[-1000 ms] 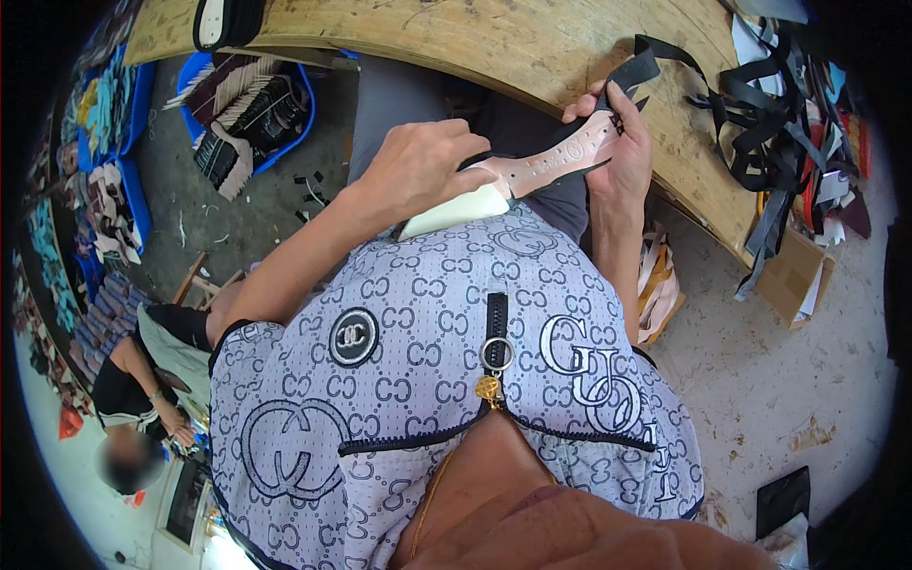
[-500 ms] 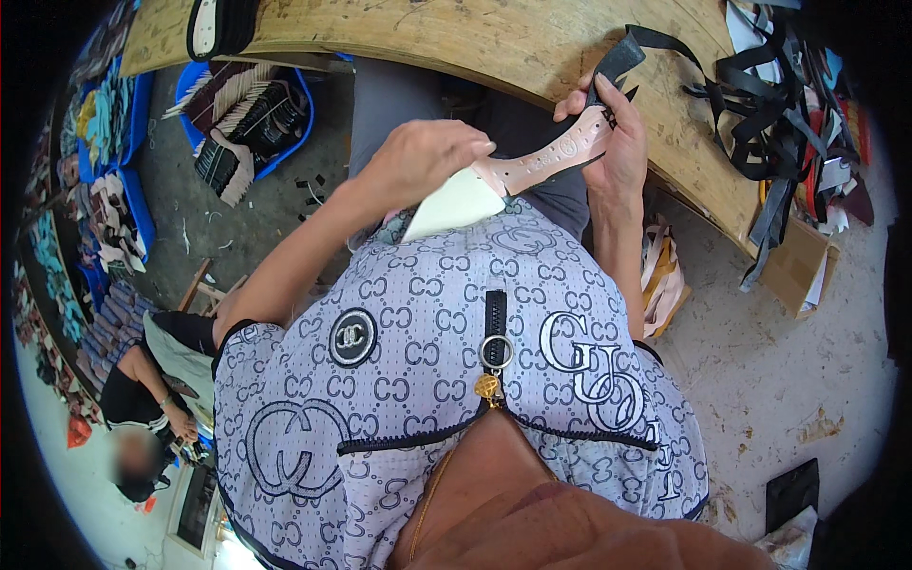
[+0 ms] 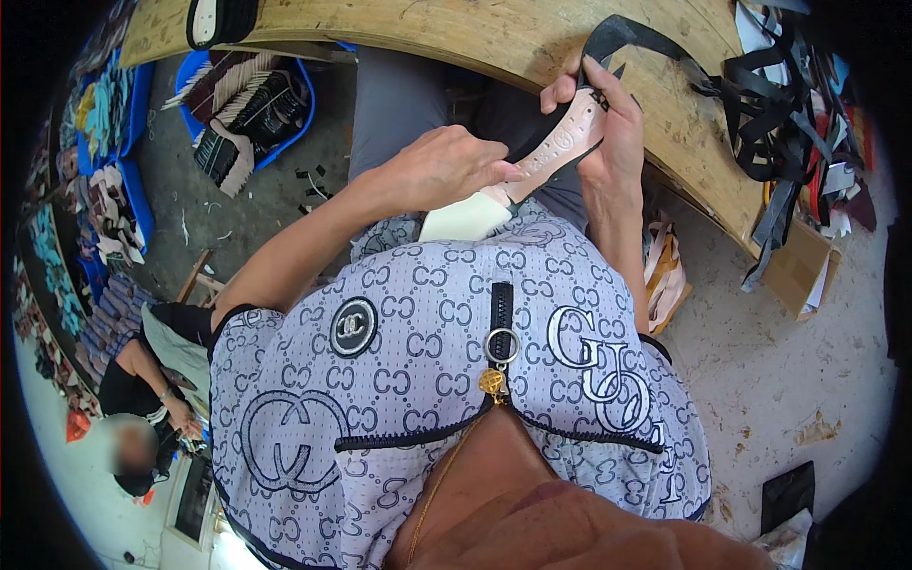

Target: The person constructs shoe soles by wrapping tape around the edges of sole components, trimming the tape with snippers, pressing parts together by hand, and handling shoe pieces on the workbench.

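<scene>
We are gripping the light, stiff sandal sole (image 3: pixel 560 147): left hand (image 3: pixel 442 171) closed at heel, right hand (image 3: pixel 608 123) clasping toe and strap (image 3: pixel 627 38).

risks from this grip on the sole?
1. The right hand pinches the pink sole and black strap near one end only; the strap could slip.
2. The left hand presses the sole in mid-air, beside the wooden bench, not on it; it might flex or twist.

Heel end of the pink shoe sole (image 3: pixel 560 142) behind the left hand (image 3: pixel 446 171) (black strap (image 3: pixel 617 33) cut off above)
</scene>
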Demonstrator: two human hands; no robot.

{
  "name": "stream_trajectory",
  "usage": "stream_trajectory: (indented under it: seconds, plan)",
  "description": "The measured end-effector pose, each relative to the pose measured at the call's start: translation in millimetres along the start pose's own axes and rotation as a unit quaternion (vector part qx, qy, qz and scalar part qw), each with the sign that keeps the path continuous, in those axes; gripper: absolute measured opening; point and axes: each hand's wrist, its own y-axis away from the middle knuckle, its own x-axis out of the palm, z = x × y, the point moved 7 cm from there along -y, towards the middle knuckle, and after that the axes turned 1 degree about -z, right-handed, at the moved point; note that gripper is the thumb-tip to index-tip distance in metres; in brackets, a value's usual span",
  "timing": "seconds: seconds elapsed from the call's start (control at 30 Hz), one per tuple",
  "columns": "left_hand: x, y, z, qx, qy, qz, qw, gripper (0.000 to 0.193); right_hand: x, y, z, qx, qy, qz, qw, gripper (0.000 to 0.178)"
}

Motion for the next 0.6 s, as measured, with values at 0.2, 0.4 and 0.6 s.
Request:
stream_trajectory:
  seconds: [0.2, 0.4, 0.6]
  plan:
    - [-17, 18, 24, -0.009, 0.104, -0.031, 0.994, 0.035, 30, 11, 20, -0.048, 0.062, 0.041, 0.996, 0.02]
    - [-48, 22, 10, -0.02, 0.138, -0.081, 0.987, 0.058, 72, 4, 31, -0.128, 0.174, 0.027, 0.976, 0.018]
    - [-115, 19, -39, 0.064, 0.125, -0.378, 0.915, 0.08, 118, -32, 24, -0.12, 0.165, 0.055, 0.977, 0.043]
